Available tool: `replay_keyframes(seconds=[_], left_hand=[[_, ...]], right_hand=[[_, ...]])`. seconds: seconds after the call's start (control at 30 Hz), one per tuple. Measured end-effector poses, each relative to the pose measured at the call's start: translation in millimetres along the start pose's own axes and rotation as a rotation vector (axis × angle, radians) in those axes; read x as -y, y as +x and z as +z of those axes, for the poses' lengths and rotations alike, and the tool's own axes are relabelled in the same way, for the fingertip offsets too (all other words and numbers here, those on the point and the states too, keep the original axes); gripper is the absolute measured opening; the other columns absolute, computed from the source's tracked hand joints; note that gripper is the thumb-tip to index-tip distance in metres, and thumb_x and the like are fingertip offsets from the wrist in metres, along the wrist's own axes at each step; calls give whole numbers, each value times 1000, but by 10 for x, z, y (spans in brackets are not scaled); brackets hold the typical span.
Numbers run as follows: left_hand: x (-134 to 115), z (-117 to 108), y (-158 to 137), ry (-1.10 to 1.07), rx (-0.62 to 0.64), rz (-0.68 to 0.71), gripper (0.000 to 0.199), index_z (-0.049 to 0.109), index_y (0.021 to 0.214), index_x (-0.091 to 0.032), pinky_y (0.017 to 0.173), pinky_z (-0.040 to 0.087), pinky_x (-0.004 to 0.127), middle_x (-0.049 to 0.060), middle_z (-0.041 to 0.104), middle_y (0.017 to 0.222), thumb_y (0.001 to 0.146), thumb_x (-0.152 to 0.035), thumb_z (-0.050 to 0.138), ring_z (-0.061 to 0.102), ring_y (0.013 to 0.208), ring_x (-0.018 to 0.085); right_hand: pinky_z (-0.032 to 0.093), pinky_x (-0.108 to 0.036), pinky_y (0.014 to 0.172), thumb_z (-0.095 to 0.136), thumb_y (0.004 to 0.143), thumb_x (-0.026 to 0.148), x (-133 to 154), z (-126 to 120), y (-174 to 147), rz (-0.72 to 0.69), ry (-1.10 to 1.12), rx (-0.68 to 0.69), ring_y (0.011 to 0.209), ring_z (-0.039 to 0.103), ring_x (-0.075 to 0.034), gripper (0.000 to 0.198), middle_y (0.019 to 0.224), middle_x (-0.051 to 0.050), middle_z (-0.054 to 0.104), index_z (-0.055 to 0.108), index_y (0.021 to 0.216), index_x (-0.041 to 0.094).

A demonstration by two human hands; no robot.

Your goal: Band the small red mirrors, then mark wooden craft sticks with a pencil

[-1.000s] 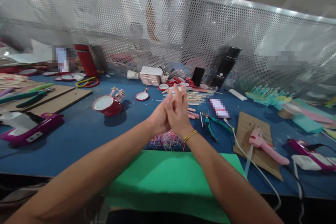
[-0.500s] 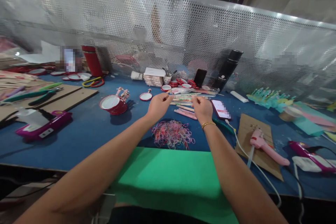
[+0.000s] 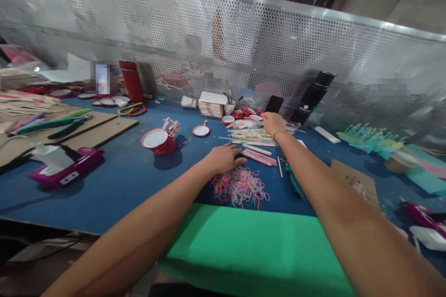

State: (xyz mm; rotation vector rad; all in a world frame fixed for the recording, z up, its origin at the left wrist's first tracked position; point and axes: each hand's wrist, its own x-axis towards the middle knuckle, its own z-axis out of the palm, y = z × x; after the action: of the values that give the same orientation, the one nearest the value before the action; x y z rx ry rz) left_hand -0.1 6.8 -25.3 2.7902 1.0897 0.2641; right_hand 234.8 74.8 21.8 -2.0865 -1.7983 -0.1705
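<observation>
The head view has the left hand (image 3: 223, 159) palm down, its fingers (image 3: 233, 149) spread loosely and gripping nothing, while the right hand (image 3: 273, 124) stretches farther forward with its fingers (image 3: 265, 118) bunched at a red-rimmed disc (image 3: 256, 118); whether they have hold of it cannot be told. Just on the near side of the left fingers lies a tangled heap of coloured loops (image 3: 240, 189), close under the thumb. Immediately right of the left fingertips are some pink sticks (image 3: 259, 158), and beyond these, on the near side of the right fingers, a spread of thin pale sticks (image 3: 252, 137). Slightly past the right fingers a dark phone (image 3: 274, 103) leans upright, with a black bottle (image 3: 315, 95) tilted to its right. Teal-handled pliers (image 3: 293, 181) lie nearer than the right fingers, beside that forearm. To the left of the left fingers, a red drum-shaped piece (image 3: 159, 144) rests tilted on the blue counter (image 3: 121, 181), and a small round piece (image 3: 201, 131) lies between. Well away on that side are a purple power strip (image 3: 66, 171) and a red bottle (image 3: 132, 81).
</observation>
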Motion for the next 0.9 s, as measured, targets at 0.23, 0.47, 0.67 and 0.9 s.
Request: replay_keyframes(seconds=[0.23,0.47,0.67,0.9], left_hand=[[21,42,-9,-33,-66,13,51,65,121,-24,103,43,35,8,67,128,97,-57,35,59,121,23],[43,62,-2,-27,-49,13,49,65,121,-24,101,44,35,8,67,127,95,-57,41,59,120,24],[15,36,-4,0,-40,-5,47,66,121,-22,101,45,36,10,67,128,91,-54,50,59,121,26],[112,50,78,-214,-210,-89,46,64,124,-18,106,44,42,15,64,132,95,-49,47,59,124,29]], right_hand=[[41,-39,93,61,85,55,174,305,233,-227,-153,-13,116,55,-30,44,121,-10,71,73,117,27],[37,-42,91,60,86,28,154,421,220,-253,-291,-2,116,49,-32,27,121,-14,68,76,108,26],[35,-41,89,52,90,25,95,463,135,-296,-288,26,111,50,-30,29,112,-16,70,75,107,21],[33,-43,97,48,90,25,105,287,255,-198,-1,-244,124,45,-29,27,136,-11,59,73,98,21]])
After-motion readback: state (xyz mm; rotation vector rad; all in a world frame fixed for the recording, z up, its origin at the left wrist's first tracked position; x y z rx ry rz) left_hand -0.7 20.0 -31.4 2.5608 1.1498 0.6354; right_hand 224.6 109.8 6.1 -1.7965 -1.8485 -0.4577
